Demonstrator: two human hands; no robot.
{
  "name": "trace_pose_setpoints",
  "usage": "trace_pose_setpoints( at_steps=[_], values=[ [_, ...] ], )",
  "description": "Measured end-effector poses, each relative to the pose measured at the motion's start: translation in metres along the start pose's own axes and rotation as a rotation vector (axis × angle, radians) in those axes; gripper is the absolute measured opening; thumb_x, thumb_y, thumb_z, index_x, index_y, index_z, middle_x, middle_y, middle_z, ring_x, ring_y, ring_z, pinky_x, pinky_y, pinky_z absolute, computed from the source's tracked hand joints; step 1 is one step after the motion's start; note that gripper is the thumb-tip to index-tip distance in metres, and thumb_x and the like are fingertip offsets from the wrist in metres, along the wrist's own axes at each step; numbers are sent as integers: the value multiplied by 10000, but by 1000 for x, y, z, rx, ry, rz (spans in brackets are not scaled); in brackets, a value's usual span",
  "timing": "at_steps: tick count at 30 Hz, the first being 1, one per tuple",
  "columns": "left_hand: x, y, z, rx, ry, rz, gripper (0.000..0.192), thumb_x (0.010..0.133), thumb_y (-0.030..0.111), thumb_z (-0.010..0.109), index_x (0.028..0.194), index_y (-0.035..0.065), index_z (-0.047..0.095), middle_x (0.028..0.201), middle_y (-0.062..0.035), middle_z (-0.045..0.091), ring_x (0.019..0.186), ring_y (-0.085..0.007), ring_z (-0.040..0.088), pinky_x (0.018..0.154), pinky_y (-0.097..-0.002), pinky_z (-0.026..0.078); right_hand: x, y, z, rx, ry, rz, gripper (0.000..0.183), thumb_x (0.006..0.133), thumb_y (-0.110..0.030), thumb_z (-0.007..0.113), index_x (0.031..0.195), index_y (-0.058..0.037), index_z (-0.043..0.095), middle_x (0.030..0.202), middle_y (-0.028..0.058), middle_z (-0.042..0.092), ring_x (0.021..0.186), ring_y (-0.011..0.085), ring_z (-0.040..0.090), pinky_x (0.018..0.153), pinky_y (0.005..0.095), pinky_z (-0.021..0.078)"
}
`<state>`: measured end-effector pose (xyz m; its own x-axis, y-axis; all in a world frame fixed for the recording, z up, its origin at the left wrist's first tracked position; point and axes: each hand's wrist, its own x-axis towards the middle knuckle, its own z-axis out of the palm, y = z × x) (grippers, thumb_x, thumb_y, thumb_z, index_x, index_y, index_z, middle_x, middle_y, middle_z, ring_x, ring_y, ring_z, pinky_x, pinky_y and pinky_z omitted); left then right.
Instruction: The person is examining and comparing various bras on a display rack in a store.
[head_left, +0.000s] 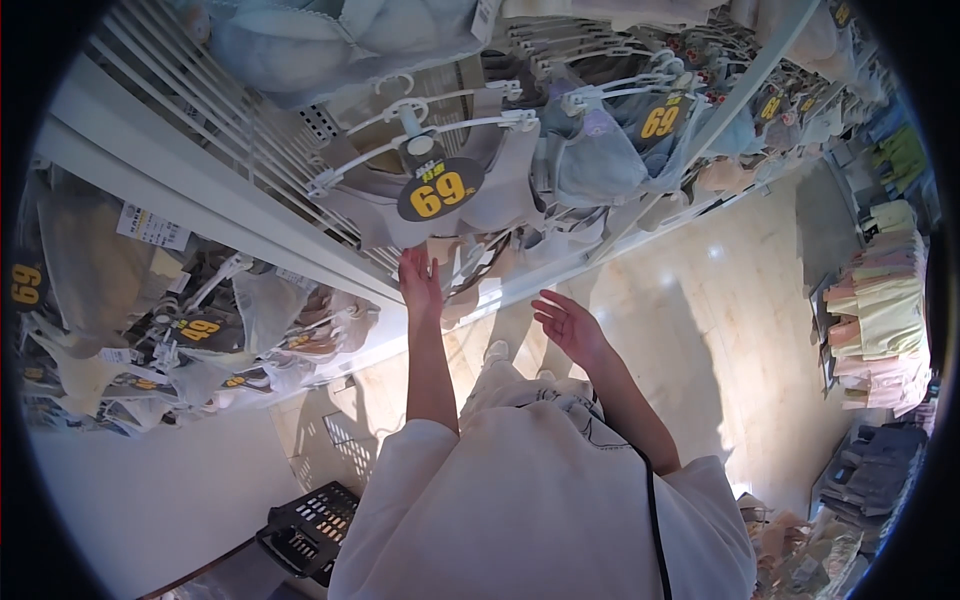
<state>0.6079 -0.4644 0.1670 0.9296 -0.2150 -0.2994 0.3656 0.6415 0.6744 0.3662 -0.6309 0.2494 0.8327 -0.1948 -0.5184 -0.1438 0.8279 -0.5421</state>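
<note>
Just below a greyish bra (491, 199) on a white plastic hanger (360, 154), my left hand (421, 281) is raised with its fingers apart. It seems to hold nothing; whether the fingertips touch the bra's lower edge I cannot tell. A dark oval price tag (440, 191) with yellow figures hangs at the front of that hanger. My right hand (568, 324) is in the air over the floor, palm partly up, fingers slightly curled and empty. Pale blue bras (596, 165) hang to the right of the grey one.
A white panel (187, 195) divides this rack from more hanging bras (262, 307) at left. A black plastic basket (311, 529) is at lower left. Folded pastel clothes (881, 307) and dark garments (874, 465) are at the right, across the light floor (765, 300).
</note>
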Motion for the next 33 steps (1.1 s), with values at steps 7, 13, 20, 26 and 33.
trace_pose_setpoints(
  at_steps=[7, 13, 20, 26, 33],
  values=[
    [27, 3, 35, -127, -109, -29, 791, 786, 694, 267, 1375, 170, 216, 1406, -36, 270, 1298, -207, 251, 1088, -407, 185, -25, 1, -48, -8, 65, 69, 361, 924, -233, 381, 1242, -81, 458, 1181, 90, 545, 988, 161, 540, 836, 250, 434],
    [5, -6, 39, -98, -130, -66, 755, 802, 671, 284, 1366, 170, 247, 1379, -35, 332, 1280, -218, 290, 1071, -428, 218, -17, 8, -53, 66, 113, 43, 357, 921, -207, 393, 1249, -81, 459, 1170, 73, 549, 974, 149, 544, 798, 253, 456],
    [-71, -5, 25, -79, -158, -226, 551, 849, 344, 581, 1298, 144, 330, 1285, -38, 417, 1170, -216, 422, 959, -399, 377, 19, 21, -3, -30, -19, 94, 374, 911, -291, 426, 1240, -117, 465, 1217, 56, 524, 1024, 146, 522, 868, 266, 404],
    [-107, 32, 29, -34, -118, -230, 575, 828, 244, 635, 1293, 113, 321, 1241, -65, 441, 1144, -245, 451, 924, -404, 429, 44, 42, 44, -77, -199, 183, 442, 902, -411, 446, 1256, -146, 443, 1234, 27, 505, 1105, 148, 476, 941, 318, 349],
    [-130, 68, 33, 90, -188, -284, 602, 838, 266, 618, 1305, 75, 291, 1250, -102, 426, 1157, -252, 439, 936, -401, 436, 59, 56, 91, 84, -224, 134, 468, 900, -424, 453, 1250, -119, 396, 1210, 26, 482, 1130, 171, 455, 933, 347, 377]
  ],
)
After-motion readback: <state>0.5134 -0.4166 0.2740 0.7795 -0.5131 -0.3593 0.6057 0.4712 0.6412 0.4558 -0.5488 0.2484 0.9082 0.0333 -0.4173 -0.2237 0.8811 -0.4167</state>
